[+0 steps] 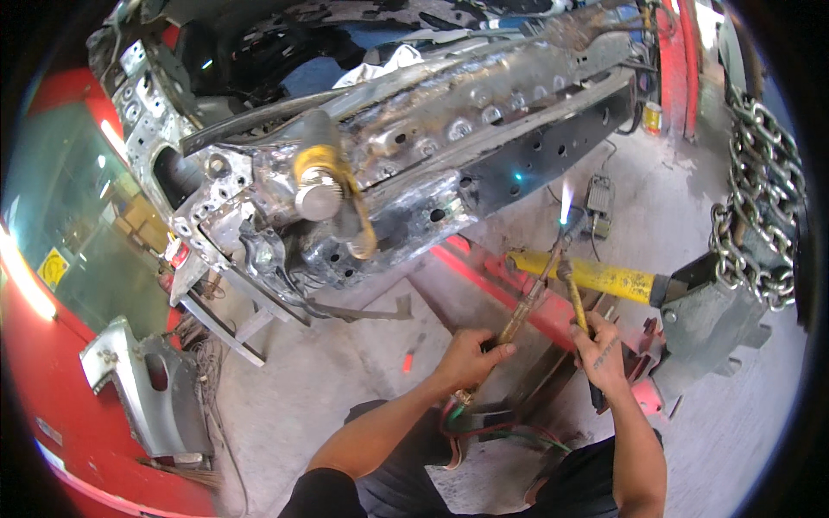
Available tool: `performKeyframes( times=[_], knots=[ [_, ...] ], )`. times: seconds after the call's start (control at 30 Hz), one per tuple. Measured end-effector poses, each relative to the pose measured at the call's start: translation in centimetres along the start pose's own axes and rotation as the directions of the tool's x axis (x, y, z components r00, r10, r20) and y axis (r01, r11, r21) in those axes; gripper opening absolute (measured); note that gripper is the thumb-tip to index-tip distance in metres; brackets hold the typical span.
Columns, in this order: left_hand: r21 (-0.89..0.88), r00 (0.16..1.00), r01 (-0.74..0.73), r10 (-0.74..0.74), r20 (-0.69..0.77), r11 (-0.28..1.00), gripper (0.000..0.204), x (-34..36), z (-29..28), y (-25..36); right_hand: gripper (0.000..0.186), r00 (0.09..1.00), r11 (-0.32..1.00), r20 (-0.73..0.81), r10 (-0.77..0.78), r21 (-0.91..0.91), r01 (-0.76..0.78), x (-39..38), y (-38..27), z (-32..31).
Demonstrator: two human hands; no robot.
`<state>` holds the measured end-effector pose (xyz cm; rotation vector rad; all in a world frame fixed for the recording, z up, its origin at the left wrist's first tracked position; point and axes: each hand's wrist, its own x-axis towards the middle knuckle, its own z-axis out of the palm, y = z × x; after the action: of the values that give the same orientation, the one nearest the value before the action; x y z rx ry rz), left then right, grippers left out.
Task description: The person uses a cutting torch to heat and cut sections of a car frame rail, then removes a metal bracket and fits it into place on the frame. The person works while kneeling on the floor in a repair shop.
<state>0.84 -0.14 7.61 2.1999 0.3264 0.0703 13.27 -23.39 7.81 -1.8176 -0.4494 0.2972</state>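
Note:
A brass gas torch (pixel 525 311) is gripped in my left hand (pixel 473 357), its fingers wrapped round the handle. A bright flame (pixel 566 205) burns upward from its tip, just off the dark perforated rail (pixel 544 138) of a stripped car body. My right hand (pixel 599 352) is closed round the yellow handle of a hammer-like tool (pixel 573 298). Its dark upper end lies close to the torch tip, and I cannot make out its exact shape. Red and green hoses (pixel 509 429) run from the torch's lower end across my legs.
A thick yellow cylinder (pixel 596 276) and a red beam (pixel 505 289) lie beyond my hands. Heavy chain (pixel 760 198) hangs at right. A round-ended metal fixture with yellow parts (pixel 319 194) stands against the car body. A silver fender (pixel 151 388) leans by the red wall at left.

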Motion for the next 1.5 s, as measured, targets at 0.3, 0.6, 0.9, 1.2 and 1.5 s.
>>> performKeyframes(
  times=[0.3,0.6,0.9,1.2,1.5],
  knots=[
    [0.066,0.999,0.031,-0.034,0.034,0.997,0.049,-0.6,0.2,-2.7,0.026,0.976,0.878,0.16,-0.149,-0.433,0.206,-0.2,0.9,0.0],
    [0.178,0.995,0.083,-0.091,0.038,0.981,0.052,-1.0,0.1,-3.1,0.027,0.966,0.846,0.243,-0.084,-0.496,0.198,-0.3,2.1,0.6],
    [0.152,0.993,0.107,-0.114,0.036,0.983,0.052,-0.4,-0.5,-4.1,0.028,0.97,0.984,0.167,0.176,-0.027,-0.174,0.5,0.7,-0.8],
    [0.036,0.999,-0.016,0.018,-0.052,0.999,0.052,-0.9,-0.9,-3.5,0.035,0.997,0.935,0.036,-0.065,0.351,0.048,-1.6,-2.8,-0.5],
    [0.048,0.999,-0.051,0.05,0.015,0.998,0.055,-0.8,0.3,-4.1,0.023,0.427,0.295,0.143,-0.893,-0.53,0.795,7.1,-13.8,-0.7]
  ],
)
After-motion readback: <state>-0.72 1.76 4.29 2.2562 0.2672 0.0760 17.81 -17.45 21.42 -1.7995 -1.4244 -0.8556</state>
